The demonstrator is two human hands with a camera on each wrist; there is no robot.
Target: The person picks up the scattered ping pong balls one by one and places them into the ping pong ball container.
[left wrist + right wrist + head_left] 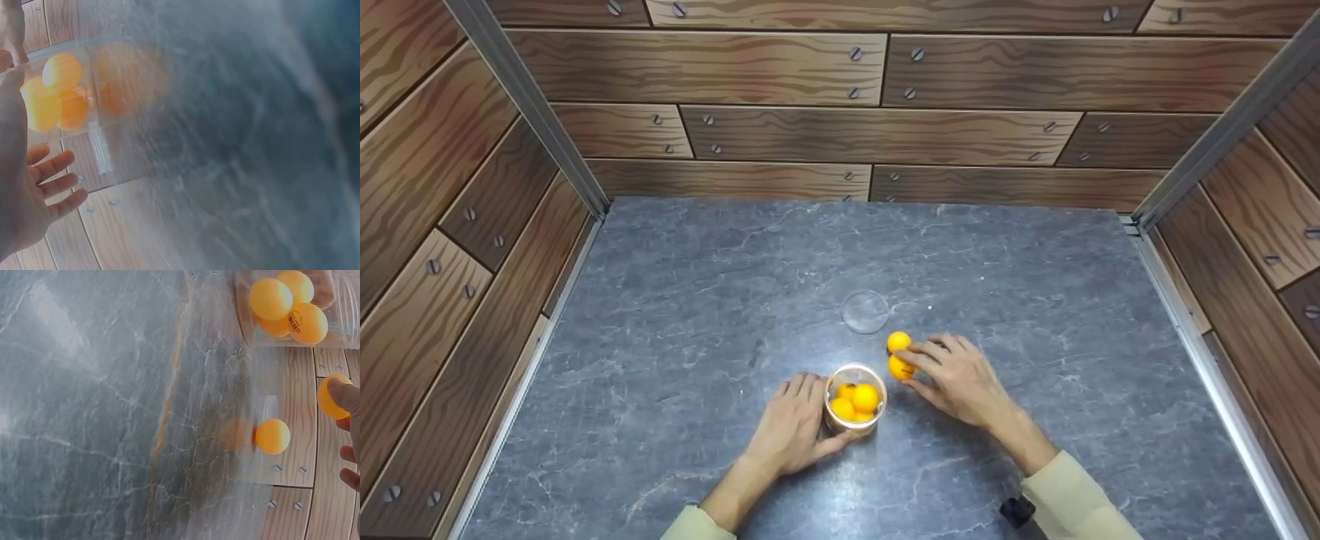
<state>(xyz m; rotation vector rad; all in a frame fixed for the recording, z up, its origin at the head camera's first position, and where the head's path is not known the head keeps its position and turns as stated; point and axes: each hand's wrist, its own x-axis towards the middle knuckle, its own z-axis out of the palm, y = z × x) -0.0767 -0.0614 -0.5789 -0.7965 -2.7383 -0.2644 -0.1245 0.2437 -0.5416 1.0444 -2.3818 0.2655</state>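
Note:
A clear round jar stands upright on the table with several orange table tennis balls inside; one shows dark print in the right wrist view. My left hand holds the jar from its left side, thumb along the front and fingers by the far left wall. Right of the jar, my right hand pinches an orange table tennis ball between thumb and fingers, raised off the table. Another loose ball lies on the table just beyond the held one.
A clear round lid lies flat on the table beyond the jar. Wood-patterned panels enclose the back and both sides, with metal rails along the edges. A small black object sits at the right sleeve.

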